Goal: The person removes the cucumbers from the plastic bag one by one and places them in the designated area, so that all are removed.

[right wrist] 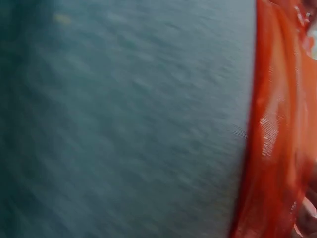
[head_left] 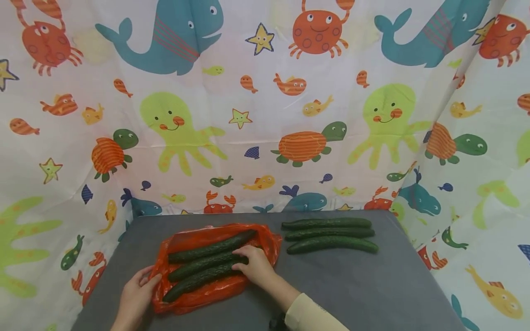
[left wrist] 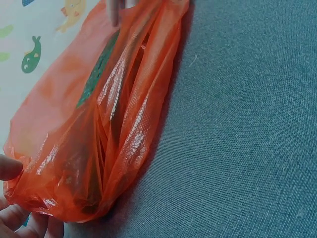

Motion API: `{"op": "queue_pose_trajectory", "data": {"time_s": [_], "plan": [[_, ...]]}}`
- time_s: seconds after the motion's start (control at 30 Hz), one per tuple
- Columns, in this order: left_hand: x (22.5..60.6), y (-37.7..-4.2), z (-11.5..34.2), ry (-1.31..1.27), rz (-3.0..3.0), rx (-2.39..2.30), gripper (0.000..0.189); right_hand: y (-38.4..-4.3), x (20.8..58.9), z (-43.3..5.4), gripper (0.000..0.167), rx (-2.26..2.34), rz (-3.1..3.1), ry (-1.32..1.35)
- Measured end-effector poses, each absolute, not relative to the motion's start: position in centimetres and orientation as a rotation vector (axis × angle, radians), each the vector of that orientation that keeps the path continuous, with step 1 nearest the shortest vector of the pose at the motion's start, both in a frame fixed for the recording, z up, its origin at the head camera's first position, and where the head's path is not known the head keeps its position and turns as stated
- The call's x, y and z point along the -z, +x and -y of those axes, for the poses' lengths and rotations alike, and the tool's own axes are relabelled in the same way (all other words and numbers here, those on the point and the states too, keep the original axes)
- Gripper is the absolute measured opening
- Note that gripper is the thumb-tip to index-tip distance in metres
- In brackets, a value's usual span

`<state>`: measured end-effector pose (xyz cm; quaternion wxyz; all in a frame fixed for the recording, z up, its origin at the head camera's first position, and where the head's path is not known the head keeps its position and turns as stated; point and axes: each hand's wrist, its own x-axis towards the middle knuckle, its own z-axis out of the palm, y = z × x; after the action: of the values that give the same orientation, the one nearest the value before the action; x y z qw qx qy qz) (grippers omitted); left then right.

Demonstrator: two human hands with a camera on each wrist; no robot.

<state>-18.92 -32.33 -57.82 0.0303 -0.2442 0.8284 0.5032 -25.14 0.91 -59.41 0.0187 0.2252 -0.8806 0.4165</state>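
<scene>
Grey woven cloth covered the table [head_left: 331, 285], slightly ribbed up close in the left wrist view. White curtain [head_left: 256, 62] with sea animals (whales, crabs, octopuses, turtles, fish) ran behind it and along both sides.

Container: one thin red-orange plastic bag [head_left: 225, 290], left of centre on the cloth, lying flat, mouth spread upward, sides crumpled. Contents: three dark green cucumbers side by side, slanting up to the right: far cucumber [head_left: 211, 247], middle cucumber [head_left: 203, 265], near cucumber [head_left: 196, 280].

Outside, right of the bag and apart from it: three loose cucumbers [head_left: 330, 233] directly on the cloth, in a roughly parallel row.

Left hand [head_left: 137, 292] gripped the bag's left end, thumb against the plastic. Right hand [head_left: 256, 265], below a pale yellow sleeve [head_left: 312, 315], was in the bag, fingers and thumb pinching the middle cucumber near its right end. Right wrist view was blurred.
</scene>
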Motion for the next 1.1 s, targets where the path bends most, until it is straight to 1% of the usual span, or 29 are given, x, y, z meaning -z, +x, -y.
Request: {"op": "queue_pose_trajectory", "data": {"time_s": [0.13,0.23,0.37,0.53,0.63,0.83,1.1], "plan": [[57.8,-18.9,32.3,-0.75,-2.551,-1.559,0.068,-25.0,60.1,-0.7,0.037,-1.187,2.808,0.706],[57.7,-19.0,32.3,-0.751,-2.552,-1.522,0.072,-24.7,60.1,-0.4,0.032,-1.016,2.855,0.763],[57.7,-19.0,32.2,-0.752,-2.541,-1.503,0.075,-24.2,59.6,-0.1,0.032,-0.849,2.874,0.807],[57.6,-19.1,31.9,-0.771,-2.512,-1.536,0.078,-23.7,59.5,0.3,0.038,-0.816,2.888,0.759],[57.7,-19.0,32.2,-0.752,-2.482,-1.513,0.085,-23.6,59.6,0.6,0.04,-0.792,2.918,0.75],[58.0,-18.8,32.4,-0.703,-2.441,-1.5,0.089,-23.4,59.7,1.2,0.034,-0.833,2.945,0.697],[57.7,-18.9,32.3,-0.717,-2.464,-1.493,0.087,-23.6,58.6,1.1,0.035,-0.856,2.89,0.684]]}}
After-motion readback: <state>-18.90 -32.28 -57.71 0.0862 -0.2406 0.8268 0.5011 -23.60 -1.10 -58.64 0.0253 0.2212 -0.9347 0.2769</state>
